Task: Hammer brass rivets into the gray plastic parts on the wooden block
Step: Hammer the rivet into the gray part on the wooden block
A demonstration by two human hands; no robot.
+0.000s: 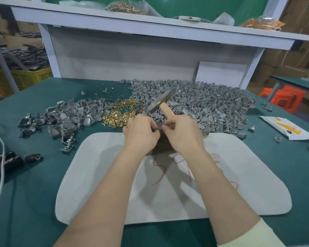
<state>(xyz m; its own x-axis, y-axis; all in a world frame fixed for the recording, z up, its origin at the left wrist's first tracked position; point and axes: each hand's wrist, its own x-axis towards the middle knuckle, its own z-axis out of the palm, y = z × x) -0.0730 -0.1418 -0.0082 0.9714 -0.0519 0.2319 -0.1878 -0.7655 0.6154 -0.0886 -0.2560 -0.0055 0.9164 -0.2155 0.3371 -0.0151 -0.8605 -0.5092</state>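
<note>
At nine o'clock a loose heap of gray plastic parts [61, 118] sprawls on the table [34, 202]; a careless sweep could scatter it. Next, at eleven o'clock, lie the brass rivets [121, 111]. The left hand [141, 132] pinches something small at its fingertips, too hidden to name. The wooden block [161, 139], at twelve o'clock on the white mat [96, 175], is mostly covered. The right hand [182, 134] is clenched on the hammer [161, 102]; a skewed strike could bend the rivet or hit fingers.

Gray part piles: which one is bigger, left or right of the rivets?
The right pile, behind the hammer; the left pile is smaller and sparser.
</note>
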